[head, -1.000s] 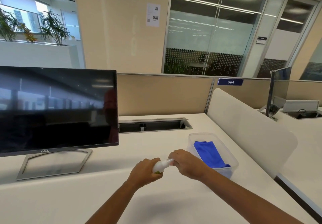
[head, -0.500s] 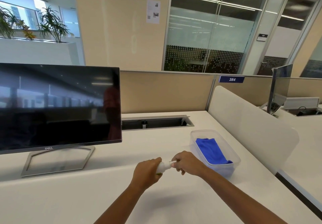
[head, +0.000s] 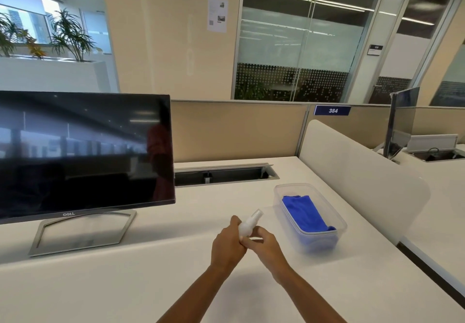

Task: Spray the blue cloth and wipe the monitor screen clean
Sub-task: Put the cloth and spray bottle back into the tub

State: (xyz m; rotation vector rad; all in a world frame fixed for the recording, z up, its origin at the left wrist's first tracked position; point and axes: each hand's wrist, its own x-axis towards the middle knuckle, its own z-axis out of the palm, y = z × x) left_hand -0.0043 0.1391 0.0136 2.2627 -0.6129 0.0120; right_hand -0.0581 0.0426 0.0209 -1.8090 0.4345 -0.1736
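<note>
A black Dell monitor point(head: 75, 151) stands at the left of the white desk point(head: 125, 285), its dark screen showing reflections. The blue cloth point(head: 304, 212) lies folded inside a clear plastic tub point(head: 278, 190) at the right. Between them, low over the desk, my left hand point(head: 226, 244) grips a small white spray bottle point(head: 247, 224) whose bare nozzle points up and right toward the tub. My right hand point(head: 266, 244) sits against the bottle's lower side, fingers curled round a small pale piece that looks like the cap.
An open cable slot point(head: 221, 174) runs along the desk's back edge below a beige partition point(head: 239, 131). A white curved divider point(head: 352, 171) borders the right side, with a second monitor point(head: 400, 124) on the neighbouring desk.
My right hand has come off the bottle's tip and dropped below it, leaving the nozzle bare. The bottle now tilts up toward the tub. The view has shifted slightly.
</note>
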